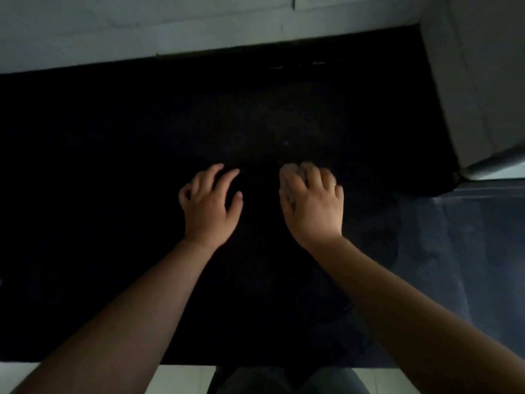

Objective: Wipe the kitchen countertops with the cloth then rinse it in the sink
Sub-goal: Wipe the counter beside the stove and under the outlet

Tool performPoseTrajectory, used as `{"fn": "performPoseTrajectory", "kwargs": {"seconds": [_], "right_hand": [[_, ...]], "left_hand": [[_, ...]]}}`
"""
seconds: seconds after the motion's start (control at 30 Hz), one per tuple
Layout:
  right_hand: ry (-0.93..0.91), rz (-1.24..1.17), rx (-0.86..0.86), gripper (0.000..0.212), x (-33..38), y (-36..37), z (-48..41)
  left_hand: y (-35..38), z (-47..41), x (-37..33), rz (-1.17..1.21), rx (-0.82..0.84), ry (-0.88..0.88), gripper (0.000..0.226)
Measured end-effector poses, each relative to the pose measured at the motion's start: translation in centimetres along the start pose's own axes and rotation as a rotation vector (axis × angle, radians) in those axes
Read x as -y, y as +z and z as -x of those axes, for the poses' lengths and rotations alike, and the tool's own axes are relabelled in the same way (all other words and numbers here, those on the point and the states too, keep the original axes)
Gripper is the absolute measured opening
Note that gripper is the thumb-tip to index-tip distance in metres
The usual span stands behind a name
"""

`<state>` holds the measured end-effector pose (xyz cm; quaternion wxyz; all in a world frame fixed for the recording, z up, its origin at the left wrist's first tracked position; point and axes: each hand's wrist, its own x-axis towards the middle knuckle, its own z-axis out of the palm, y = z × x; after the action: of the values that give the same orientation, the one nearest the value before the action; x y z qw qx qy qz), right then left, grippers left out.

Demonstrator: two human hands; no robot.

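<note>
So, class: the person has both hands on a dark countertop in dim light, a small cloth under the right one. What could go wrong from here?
1. The countertop is nearly black and dimly lit, so dirt is hard to see and patches may be missed.
2. The cloth is bunched small under the right hand, so each pass probably covers little.
3. The left hand rests bare on the surface and may smear wiped areas.

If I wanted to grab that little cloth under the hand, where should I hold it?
Probably the cloth's grey edge peeking past the right hand's fingers. Come from the left, thumb side, where it shows; the rest is hidden under the palm on the dark countertop.
</note>
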<state>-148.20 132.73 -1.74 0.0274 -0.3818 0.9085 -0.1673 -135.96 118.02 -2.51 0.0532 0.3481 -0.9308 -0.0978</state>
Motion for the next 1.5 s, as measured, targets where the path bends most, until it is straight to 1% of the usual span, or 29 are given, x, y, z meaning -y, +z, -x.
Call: {"fn": "performPoseTrajectory", "kwargs": {"seconds": [0.07,0.13,0.17,0.27,0.33,0.37,0.4,0.47,0.53,0.57,0.63,0.7,0.77,0.83,0.87,0.93,1.0,1.1,1.17,1.23,1.33,1.4,1.43,1.5], "right_hand": [[-0.106,0.008,-0.01,0.036,-1.0,-0.2,2.6],[-0.083,0.022,-0.047,0.037,-2.3,-0.4,3.1],[-0.027,0.022,-0.062,0.038,-2.7,-0.3,2.3],[0.223,-0.019,-0.109,0.039,-1.4,0.4,-2.8],[0.314,-0.053,-0.102,0.039,0.4,1.2,-6.9],[0.299,-0.059,-0.087,0.039,1.4,1.6,-8.2],[0.243,-0.057,-0.067,0.039,2.4,1.9,-8.8],[0.067,-0.041,-0.019,0.038,3.8,2.2,-7.8],[-0.11,-0.003,0.023,0.04,3.6,2.0,-4.8],[-0.163,0.008,0.038,0.041,3.0,1.7,-3.4],[-0.185,0.022,0.04,0.041,0.9,1.1,-2.0],[-0.101,0.015,-0.002,0.039,-0.8,0.7,-3.1],[0.069,0.003,-0.066,0.039,-1.2,0.9,-6.2],[0.203,-0.009,-0.098,0.04,0.0,1.6,-10.0],[0.226,-0.012,-0.099,0.04,1.1,2.1,-11.7],[0.16,0.007,-0.075,0.041,3.3,3.1,-13.8],[0.001,0.021,-0.021,0.041,4.8,3.7,-13.9],[-0.212,-0.019,0.011,0.041,4.0,2.9,-10.2],[-0.238,-0.008,0.021,0.043,2.0,1.9,-6.8],[-0.162,0.009,0.013,0.042,-0.9,0.7,-5.0],[0.098,0.023,-0.046,0.042,-4.9,-0.8,-7.0],[0.242,0.04,-0.054,0.044,-6.0,-1.3,-9.2],[0.284,0.048,-0.05,0.045,-6.0,-1.3,-9.7],[0.291,0.039,-0.045,0.046,-5.7,-1.4,-8.9]], "left_hand": [[0.2,-0.9,1.4,-0.003,-0.003,-0.079,0.049],[0.5,-1.1,2.0,0.002,-0.009,-0.11,0.051],[0.7,-1.1,2.0,-0.005,-0.014,-0.11,0.052],[0.7,-1.1,2.0,-0.024,-0.02,-0.102,0.053],[0.7,-1.1,2.1,-0.032,-0.017,-0.109,0.053],[0.7,-1.1,2.1,-0.036,-0.016,-0.116,0.053],[0.7,-1.1,2.0,-0.039,-0.014,-0.121,0.053],[0.7,-1.1,1.9,-0.032,-0.009,-0.121,0.053],[0.6,-1.1,1.9,-0.026,-0.006,-0.114,0.053],[0.6,-1.1,1.9,-0.028,-0.007,-0.114,0.053],[0.7,-1.1,2.0,-0.023,-0.011,-0.116,0.053],[0.9,-1.1,2.1,-0.008,-0.019,-0.109,0.052],[0.9,-1.1,2.1,0.001,-0.023,-0.104,0.052],[0.8,-1.1,2.1,-0.01,-0.015,-0.101,0.053],[0.8,-1.2,2.1,-0.017,-0.011,-0.102,0.053],[0.8,-1.2,2.1,-0.017,-0.012,-0.103,0.053],[0.9,-1.1,2.2,-0.018,-0.021,-0.104,0.052],[0.8,-1.2,2.1,-0.007,-0.028,-0.094,0.052],[0.6,-1.1,2.0,0.01,-0.024,-0.09,0.052],[0.5,-1.1,2.0,0.045,-0.013,-0.093,0.052],[0.2,-1.4,1.6,0.086,0.025,-0.091,0.05],[0.2,-1.9,0.2,0.07,0.045,-0.03,0.049],[0.2,-2.1,-0.8,0.07,0.051,0.013,0.048],[0.6,-2.3,-3.3,0.088,0.065,0.079,0.047]]}}
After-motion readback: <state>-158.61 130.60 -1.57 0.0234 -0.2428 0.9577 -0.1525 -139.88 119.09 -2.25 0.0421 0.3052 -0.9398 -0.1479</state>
